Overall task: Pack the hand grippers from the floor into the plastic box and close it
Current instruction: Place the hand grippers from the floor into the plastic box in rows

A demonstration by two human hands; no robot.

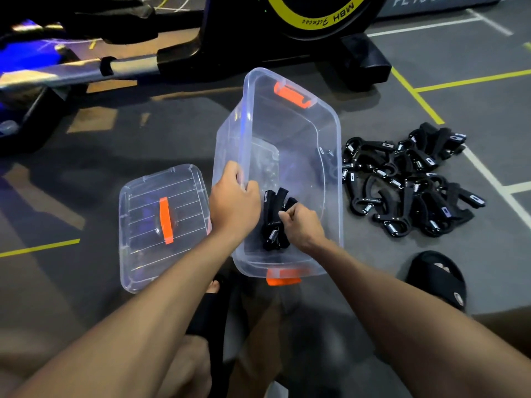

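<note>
On the grey floor [431, 67], just in front of the black exercise machine [301, 38], a clear plastic box [333, 173] is standing open, an orange latch showing at its far end and another at its near end. Someone is crouching over the box, and their left hand [234, 202] is gripping the box's left rim, fingers curling over the edge. Their right hand [301, 225] is reaching down inside the box near its closer end, fingers closing round a small bunch of black hand grippers [273, 222] with a metal spring showing. To the right of the box, just beside its wall, a heap of hand grippers [411, 182] is lying tangled on the floor. To the left of the box, the clear lid [143, 254] is lying flat with its orange handle facing up, its edge almost touching the box. A black slipper [436, 277] is sitting near the box's right corner, below the heap.
</note>
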